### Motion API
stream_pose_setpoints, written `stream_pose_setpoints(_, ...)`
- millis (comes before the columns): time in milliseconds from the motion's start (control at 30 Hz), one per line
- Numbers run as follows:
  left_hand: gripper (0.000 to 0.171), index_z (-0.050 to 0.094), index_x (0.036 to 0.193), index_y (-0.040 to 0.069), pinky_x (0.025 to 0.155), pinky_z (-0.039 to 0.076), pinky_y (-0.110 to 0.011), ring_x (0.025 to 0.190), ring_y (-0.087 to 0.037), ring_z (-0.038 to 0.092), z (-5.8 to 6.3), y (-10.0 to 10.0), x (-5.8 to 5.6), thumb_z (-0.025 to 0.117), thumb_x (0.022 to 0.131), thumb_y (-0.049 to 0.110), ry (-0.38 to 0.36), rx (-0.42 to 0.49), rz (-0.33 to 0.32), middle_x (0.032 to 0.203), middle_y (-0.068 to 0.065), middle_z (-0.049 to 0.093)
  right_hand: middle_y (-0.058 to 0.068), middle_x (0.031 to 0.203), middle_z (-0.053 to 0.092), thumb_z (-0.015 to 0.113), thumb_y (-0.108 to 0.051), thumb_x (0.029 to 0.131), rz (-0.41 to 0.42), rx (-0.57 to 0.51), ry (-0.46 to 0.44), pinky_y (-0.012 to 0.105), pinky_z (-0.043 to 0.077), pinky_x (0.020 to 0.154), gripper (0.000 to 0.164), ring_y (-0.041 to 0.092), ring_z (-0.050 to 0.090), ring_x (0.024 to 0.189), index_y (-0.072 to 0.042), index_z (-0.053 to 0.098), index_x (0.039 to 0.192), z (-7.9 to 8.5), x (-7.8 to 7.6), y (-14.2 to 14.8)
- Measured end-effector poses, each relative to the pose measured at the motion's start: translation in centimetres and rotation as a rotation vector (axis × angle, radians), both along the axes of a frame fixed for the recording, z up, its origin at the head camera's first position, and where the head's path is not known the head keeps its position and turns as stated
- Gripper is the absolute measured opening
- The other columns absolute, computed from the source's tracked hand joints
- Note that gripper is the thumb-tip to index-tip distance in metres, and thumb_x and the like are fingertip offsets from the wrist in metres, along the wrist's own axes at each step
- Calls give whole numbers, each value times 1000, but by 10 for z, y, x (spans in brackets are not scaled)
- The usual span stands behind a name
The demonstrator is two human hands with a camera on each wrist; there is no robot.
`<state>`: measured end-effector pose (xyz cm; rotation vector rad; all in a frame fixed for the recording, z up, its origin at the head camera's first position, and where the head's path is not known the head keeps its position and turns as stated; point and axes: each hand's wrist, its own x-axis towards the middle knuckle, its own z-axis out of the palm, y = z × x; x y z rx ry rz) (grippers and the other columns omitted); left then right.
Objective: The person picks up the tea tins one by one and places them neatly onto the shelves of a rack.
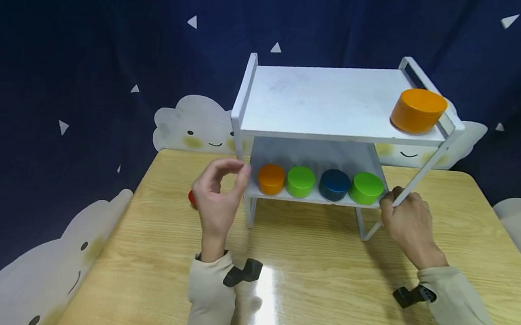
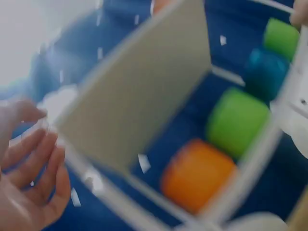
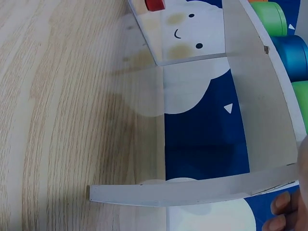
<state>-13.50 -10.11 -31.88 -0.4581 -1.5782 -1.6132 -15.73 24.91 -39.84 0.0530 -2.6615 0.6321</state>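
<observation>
A white two-tier shelf [image 1: 320, 101] stands on the wooden table. My right hand [image 1: 407, 220] grips its right side post by the lower tier; in the right wrist view only some fingertips [image 3: 280, 203] show at the edge. Beside the left post, my left hand [image 1: 216, 200] is raised with thumb and fingers loosely curved, holding nothing. The left wrist view, blurred, shows those fingers apart from the frame. Along the lower tier sit an orange round tin [image 1: 271, 179], a green tin [image 1: 300, 182], a dark blue tin [image 1: 334, 184] and another green tin [image 1: 366, 188].
A larger orange round tin [image 1: 418, 113] sits on the top tier's right end, against the side rail. Something red [image 1: 192, 198] lies on the table [image 1: 323, 295], partly hidden behind my left hand. A dark blue curtain [image 1: 115, 28] with white triangles and cloud shapes hangs behind.
</observation>
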Motion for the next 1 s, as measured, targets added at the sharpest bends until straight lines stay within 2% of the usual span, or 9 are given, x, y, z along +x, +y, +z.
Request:
stream_pose_setpoints(100,19,64,92,-11,70,50,-20,75,-10,64,-33,-21,-4,72,83,4,-205,125,74,85,-7,67,8,54,42,29,-25,97,2,1,6,40,31,48,41,29,42,53,-10,41,61,0,0,1)
stream_pose_setpoints(167,20,65,95,-9,71,50,-18,76,-9,63,-54,-34,-6,73,83,5,-318,129,147,87,-10,67,8,54,42,31,-25,97,4,2,10,39,31,48,41,30,43,53,-10,41,61,0,0,2)
stream_pose_setpoints(267,20,66,96,-6,74,52,-20,79,-15,62,-79,-49,-7,74,82,6,-444,38,242,91,-17,67,8,55,43,32,-25,97,12,11,15,41,32,49,40,30,45,55,-10,42,61,0,-1,2)
stream_pose_setpoints(367,19,66,97,-4,76,53,-29,84,-25,63,-97,-57,-10,73,82,5,-539,-70,301,94,-19,67,8,55,43,32,-25,97,14,14,23,42,32,48,41,30,45,54,-10,42,60,0,-1,2)
stream_pose_setpoints(533,25,63,102,-6,85,51,-47,96,-37,61,-117,-62,-21,73,80,3,-644,-154,304,102,-23,64,8,54,40,31,-26,98,6,8,32,38,29,45,42,29,40,51,-10,41,60,1,-1,3)
stream_pose_setpoints(633,32,62,107,-7,89,50,-49,101,-38,60,-127,-63,-27,74,79,4,-710,-177,282,109,-24,62,9,54,40,30,-25,98,5,2,18,36,29,45,42,28,39,51,-9,41,61,1,0,3)
stream_pose_setpoints(733,38,61,111,-5,92,49,-48,104,-38,59,-137,-63,-30,76,78,7,-767,-218,290,113,-24,60,9,55,42,29,-25,98,0,2,13,38,31,45,42,29,42,53,-9,42,61,0,1,3)
stream_pose_setpoints(900,48,59,115,-3,98,41,-52,111,-40,52,-154,-63,-32,80,72,7,-799,-283,365,117,-24,58,9,56,43,29,-23,98,16,15,28,44,33,47,41,32,45,55,-10,41,61,-1,2,2)
stream_pose_setpoints(1000,57,54,120,-5,99,40,-52,113,-41,51,-162,-62,-33,80,70,4,-805,-259,370,119,-25,55,9,56,42,28,-23,98,20,13,31,42,32,47,42,31,44,54,-10,41,61,-1,2,1)
